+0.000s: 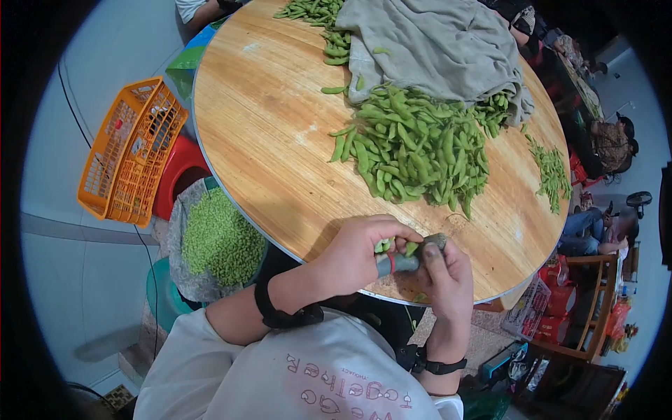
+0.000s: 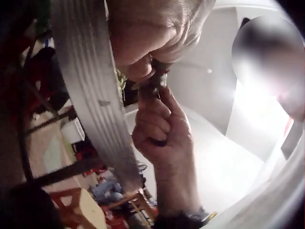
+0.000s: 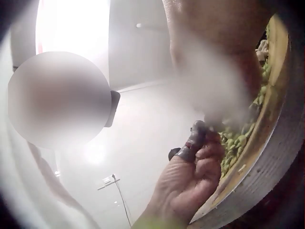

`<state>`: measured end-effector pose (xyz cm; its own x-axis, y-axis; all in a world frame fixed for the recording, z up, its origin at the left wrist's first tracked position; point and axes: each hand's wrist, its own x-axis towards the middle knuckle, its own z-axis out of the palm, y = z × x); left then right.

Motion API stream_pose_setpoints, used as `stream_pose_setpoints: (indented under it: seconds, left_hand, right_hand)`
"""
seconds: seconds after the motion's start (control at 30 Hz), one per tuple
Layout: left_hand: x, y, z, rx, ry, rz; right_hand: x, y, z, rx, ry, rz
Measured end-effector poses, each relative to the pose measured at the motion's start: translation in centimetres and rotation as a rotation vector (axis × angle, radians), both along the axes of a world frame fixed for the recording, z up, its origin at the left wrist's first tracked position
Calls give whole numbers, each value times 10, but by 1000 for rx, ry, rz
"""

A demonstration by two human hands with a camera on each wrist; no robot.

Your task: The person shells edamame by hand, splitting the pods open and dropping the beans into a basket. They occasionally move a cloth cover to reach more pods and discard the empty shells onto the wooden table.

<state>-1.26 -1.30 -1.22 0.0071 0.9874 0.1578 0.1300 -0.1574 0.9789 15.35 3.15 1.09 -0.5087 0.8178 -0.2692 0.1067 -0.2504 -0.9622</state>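
Over the table's near edge, both hands meet at a green pod [image 1: 411, 248]. My left hand [image 1: 353, 257] curls around several pale green beans [image 1: 381, 246]; its thumb wears a grey cover [image 1: 400, 265] with a red band. From the other side my right hand [image 1: 453, 280], with dark-covered thumb and fingertip, pinches at the pod's end. In the left wrist view the right hand [image 2: 164, 129] touches the left fingers [image 2: 152, 33]. The right wrist view shows the left hand [image 3: 193, 176] below the right one [image 3: 219, 52]; the pod is hidden there.
A heap of pods [image 1: 420, 147] lies on the round wooden table [image 1: 266, 133], partly under a grey cloth [image 1: 434, 49]. Smaller pods [image 1: 551, 171] lie at the right. Left of the table are a lined container of shelled beans [image 1: 220, 238], a red stool [image 1: 183, 168] and an orange basket [image 1: 129, 154].
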Motion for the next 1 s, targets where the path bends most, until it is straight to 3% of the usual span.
stream_pose_setpoints:
  seconds: [0.03, 0.07, 0.13, 0.23, 0.3, 0.37, 0.43, 0.6, 0.63, 0.7, 0.8, 0.83, 0.87, 0.9, 0.97, 1.0]
  left_hand:
    - [2, 1, -3, -21, -174, 3]
    - [3, 1, -4, -21, -171, 3]
    - [4, 2, 3, -301, -644, 5]
    - [12, 4, -2, -166, -489, 42]
    - [14, 2, 2, -174, -500, 40]
    - [16, 2, 2, -181, -510, 38]
    - [18, 2, -2, -105, -301, 110]
    - [22, -1, 3, -4, -104, 189]
    - [23, -1, 4, 23, -26, 201]
    - [23, -2, 3, 77, -3, 126]
    - [24, -1, -2, 149, 15, 16]
    - [22, 0, -5, -23, -250, -93]
    - [21, 1, -7, -198, -515, -201]
    - [19, 2, -11, -199, -515, -201]
    - [17, 2, -17, -360, -957, -384]
    - [16, 3, -17, -361, -958, -383]
  right_hand:
    - [2, -3, 0, -2, 3, -2]
    - [2, -5, 2, -4, 31, -80]
    - [2, -12, 7, -7, 64, -159]
    - [3, -19, 12, -118, 47, -150]
    - [5, -21, 10, -220, 257, -24]
    - [8, -22, 8, -249, 265, -19]
    - [13, -20, 6, -278, 271, -15]
    - [19, -17, 0, -398, 404, 72]
    - [17, -18, -1, -398, 405, 72]
    - [9, -23, -2, -87, 88, -44]
    - [11, -26, -3, -75, 90, -51]
    - [12, -26, -2, -77, 90, -51]
    - [15, -24, 0, -235, 220, -37]
    - [16, -23, 1, -391, 350, -23]
    - [18, -24, 1, -498, 449, 5]
    - [19, -25, 2, -602, 547, 37]
